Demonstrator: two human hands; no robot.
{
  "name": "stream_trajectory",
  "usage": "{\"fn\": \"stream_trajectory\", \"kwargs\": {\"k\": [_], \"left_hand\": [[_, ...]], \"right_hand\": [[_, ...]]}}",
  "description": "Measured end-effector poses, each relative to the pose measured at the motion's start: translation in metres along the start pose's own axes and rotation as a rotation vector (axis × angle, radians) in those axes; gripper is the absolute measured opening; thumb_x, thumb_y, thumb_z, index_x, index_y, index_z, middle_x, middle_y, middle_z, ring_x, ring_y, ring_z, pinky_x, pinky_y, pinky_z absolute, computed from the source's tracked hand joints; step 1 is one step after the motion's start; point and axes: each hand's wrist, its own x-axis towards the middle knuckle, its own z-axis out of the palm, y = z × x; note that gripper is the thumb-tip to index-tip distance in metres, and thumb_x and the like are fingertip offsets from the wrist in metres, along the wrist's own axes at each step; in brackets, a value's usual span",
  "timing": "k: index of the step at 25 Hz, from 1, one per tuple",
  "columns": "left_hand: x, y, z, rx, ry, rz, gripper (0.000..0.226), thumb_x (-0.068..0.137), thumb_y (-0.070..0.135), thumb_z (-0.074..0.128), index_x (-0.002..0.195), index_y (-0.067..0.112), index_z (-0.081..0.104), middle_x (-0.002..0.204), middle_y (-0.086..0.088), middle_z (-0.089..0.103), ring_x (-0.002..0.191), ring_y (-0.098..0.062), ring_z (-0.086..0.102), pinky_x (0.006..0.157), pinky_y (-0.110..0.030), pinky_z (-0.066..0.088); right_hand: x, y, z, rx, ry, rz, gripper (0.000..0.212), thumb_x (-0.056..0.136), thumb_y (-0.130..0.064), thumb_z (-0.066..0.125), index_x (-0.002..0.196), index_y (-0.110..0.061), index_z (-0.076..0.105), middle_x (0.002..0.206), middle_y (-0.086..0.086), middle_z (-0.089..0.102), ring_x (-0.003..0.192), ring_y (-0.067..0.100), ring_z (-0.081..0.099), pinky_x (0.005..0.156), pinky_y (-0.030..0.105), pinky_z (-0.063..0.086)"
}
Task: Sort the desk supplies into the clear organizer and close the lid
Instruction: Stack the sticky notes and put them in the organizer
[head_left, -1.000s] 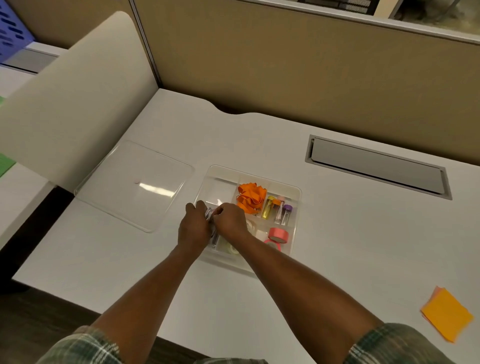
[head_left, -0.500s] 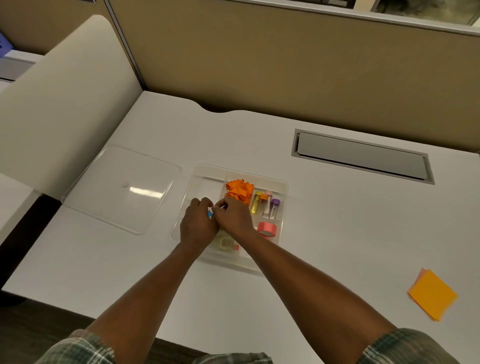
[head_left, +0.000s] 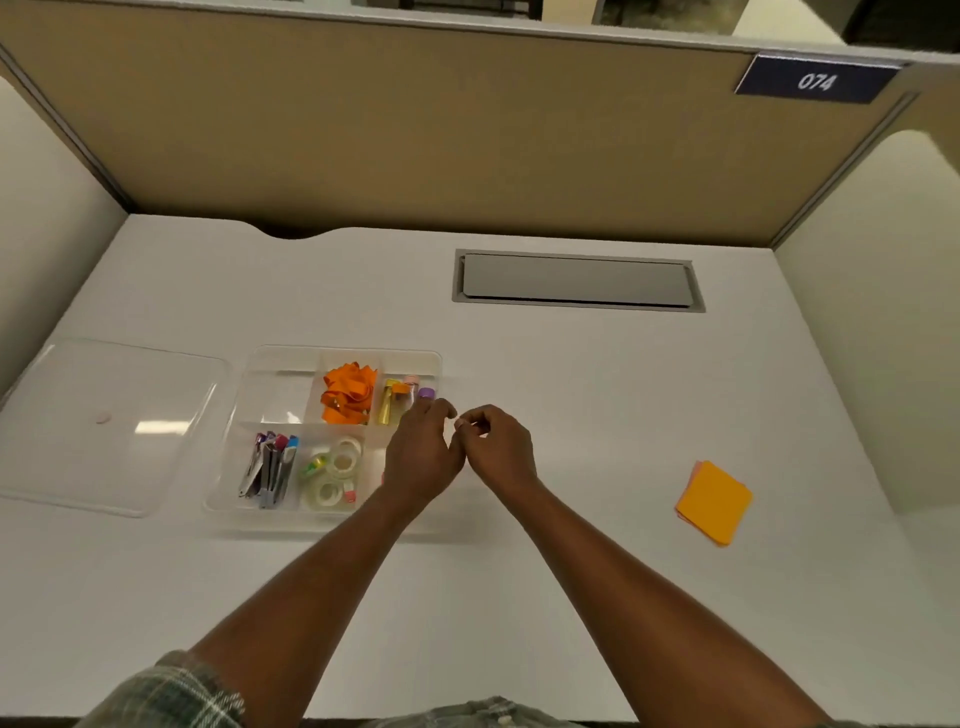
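Hovering side by side, the left hand (head_left: 423, 457) and the right hand (head_left: 498, 447) have loosely curled fingers and hold nothing that I can see. The left hand hides the right edge of the clear organizer (head_left: 275, 395), which lies at 9 o'clock. Inside it are orange ribbon (head_left: 348, 392), small bottles (head_left: 402, 400), tape rolls (head_left: 335, 467) and clips (head_left: 270, 467). Its lid (head_left: 111, 423) lies flat on the desk (head_left: 571, 395), further at 9 o'clock. Orange sticky notes (head_left: 714, 501) lie well apart at 3 o'clock, and a grey hatch (head_left: 576, 280) at 1 o'clock.
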Motion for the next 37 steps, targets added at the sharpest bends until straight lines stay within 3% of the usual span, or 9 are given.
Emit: {"fn": "stream_trajectory", "kwargs": {"k": [8, 13, 18, 21, 23, 28, 30, 33, 37], "left_hand": [[-0.015, 0.089, 0.079, 0.023, -0.171, 0.057, 0.029, 0.085, 0.030, 0.066, 0.111, 0.018, 0.060, 0.103, -0.003, 0.056, 0.095, -0.021, 0.057, 0.070, -0.030, 0.044], [-0.021, 0.121, 0.112, 0.055, -0.264, 0.038, 0.029, 0.086, 0.035, 0.063, 0.111, 0.022, 0.058, 0.106, 0.000, 0.054, 0.100, -0.019, 0.056, 0.073, -0.032, 0.047], [-0.027, 0.138, 0.134, 0.066, -0.332, 0.013, 0.030, 0.086, 0.036, 0.062, 0.112, 0.022, 0.058, 0.109, -0.001, 0.054, 0.105, -0.019, 0.056, 0.079, -0.037, 0.050], [-0.033, 0.145, 0.143, 0.083, -0.359, 0.011, 0.030, 0.087, 0.036, 0.061, 0.113, 0.022, 0.057, 0.110, -0.001, 0.054, 0.105, -0.019, 0.056, 0.079, -0.036, 0.050], [-0.035, 0.149, 0.147, 0.092, -0.378, 0.006, 0.030, 0.087, 0.037, 0.061, 0.113, 0.023, 0.057, 0.111, 0.000, 0.053, 0.106, -0.019, 0.055, 0.080, -0.036, 0.049], [-0.042, 0.157, 0.154, 0.118, -0.413, 0.015, 0.032, 0.088, 0.038, 0.061, 0.115, 0.023, 0.056, 0.113, -0.001, 0.053, 0.108, -0.020, 0.055, 0.081, -0.036, 0.048], [-0.044, 0.158, 0.154, 0.126, -0.414, 0.018, 0.032, 0.088, 0.038, 0.061, 0.116, 0.022, 0.056, 0.113, -0.002, 0.053, 0.109, -0.020, 0.055, 0.081, -0.035, 0.048], [-0.045, 0.161, 0.152, 0.112, -0.401, 0.025, 0.032, 0.088, 0.038, 0.062, 0.115, 0.022, 0.057, 0.112, -0.002, 0.054, 0.105, -0.019, 0.056, 0.079, -0.034, 0.047], [-0.037, 0.171, 0.148, -0.023, -0.371, -0.038, 0.032, 0.087, 0.038, 0.066, 0.112, 0.020, 0.061, 0.106, -0.002, 0.059, 0.084, -0.012, 0.054, 0.073, -0.027, 0.040]], "right_hand": [[-0.004, 0.098, -0.111, -0.040, 0.137, 0.135, 0.018, 0.091, -0.033, 0.060, 0.099, -0.020, 0.069, 0.101, -0.005, 0.072, 0.097, 0.013, 0.065, 0.086, 0.030, 0.051], [-0.010, 0.153, -0.163, -0.240, 0.261, 0.153, 0.023, 0.091, -0.036, 0.063, 0.108, -0.020, 0.066, 0.110, 0.004, 0.064, 0.101, 0.021, 0.062, 0.077, 0.028, 0.045], [-0.013, 0.197, -0.207, -0.532, 0.311, 0.259, 0.058, 0.088, -0.041, 0.064, 0.139, -0.020, 0.045, 0.146, 0.011, 0.037, 0.131, 0.032, 0.039, 0.101, 0.046, 0.040], [-0.012, 0.220, -0.225, -0.502, 0.224, 0.442, 0.081, 0.085, -0.051, 0.065, 0.149, -0.019, 0.028, 0.155, 0.015, 0.022, 0.138, 0.038, 0.029, 0.104, 0.050, 0.038], [-0.012, 0.230, -0.230, -0.530, 0.156, 0.488, 0.084, 0.086, -0.050, 0.065, 0.151, -0.017, 0.024, 0.154, 0.015, 0.024, 0.134, 0.038, 0.033, 0.100, 0.047, 0.042], [-0.009, 0.232, -0.234, -0.728, 0.138, 0.386, 0.076, 0.082, -0.051, 0.071, 0.140, -0.014, 0.037, 0.132, 0.012, 0.041, 0.119, 0.031, 0.045, 0.085, 0.039, 0.049], [-0.008, 0.231, -0.233, -0.702, 0.149, 0.342, 0.060, 0.085, -0.043, 0.071, 0.131, -0.014, 0.046, 0.126, 0.012, 0.046, 0.115, 0.031, 0.049, 0.085, 0.040, 0.049], [-0.008, 0.230, -0.229, -0.482, 0.181, 0.260, 0.035, 0.091, -0.026, 0.067, 0.122, -0.016, 0.056, 0.118, 0.011, 0.056, 0.109, 0.030, 0.058, 0.085, 0.038, 0.049], [-0.006, 0.213, -0.229, -0.110, 0.182, 0.202, 0.015, 0.087, -0.029, 0.072, 0.098, -0.020, 0.068, 0.092, -0.002, 0.067, 0.089, 0.016, 0.064, 0.075, 0.027, 0.045]]}}
